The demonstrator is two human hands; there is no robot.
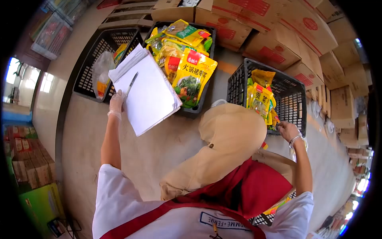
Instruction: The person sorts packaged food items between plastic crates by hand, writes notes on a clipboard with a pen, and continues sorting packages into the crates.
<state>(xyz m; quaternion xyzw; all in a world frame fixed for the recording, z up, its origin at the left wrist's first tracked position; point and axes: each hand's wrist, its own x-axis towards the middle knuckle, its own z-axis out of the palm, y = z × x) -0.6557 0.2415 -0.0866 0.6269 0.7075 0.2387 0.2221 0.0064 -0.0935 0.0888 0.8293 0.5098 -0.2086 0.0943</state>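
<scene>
My left hand, in a thin clear glove, is closed on the left edge of a white paper pad. A pen lies slantwise on the pad, its lower end near my fingers. Partly under the pad stands a black crate heaped with yellow food packets. On the right, my right hand reaches over the near rim of another black crate. Its curled fingertips pinch the end of a small yellow packet; the grip is partly hidden. Larger yellow packets stand beside it.
A third black crate at the left holds a clear plastic bag and some packets. Cardboard boxes are stacked behind and to the right. A wooden pallet lies at the back. My bent knee is between the crates.
</scene>
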